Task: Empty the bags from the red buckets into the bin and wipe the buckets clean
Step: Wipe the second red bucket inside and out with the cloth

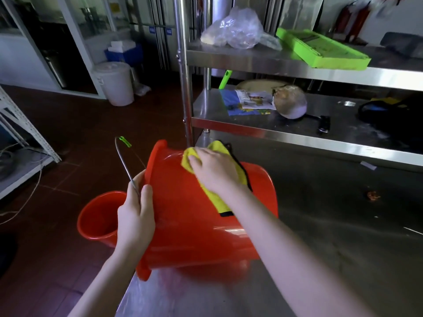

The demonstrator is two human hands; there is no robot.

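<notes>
A red bucket [190, 225] lies on its side on the steel table [343, 236], its mouth facing left over the table's edge. My left hand [136, 216] grips its rim together with the wire handle [124, 163]. My right hand [214, 170] presses a yellow cloth [215, 193] flat against the bucket's outer wall. A second red bucket [98, 218] stands upright on the floor below, to the left; it looks empty inside.
A steel shelf unit [297, 131] rises behind the bucket, its post [183, 72] close to my right hand. On it lie a clear plastic bag [238, 28], a green tray [320, 49] and a pan [290, 101]. A white lidded bucket [115, 82] stands on the red floor farther back.
</notes>
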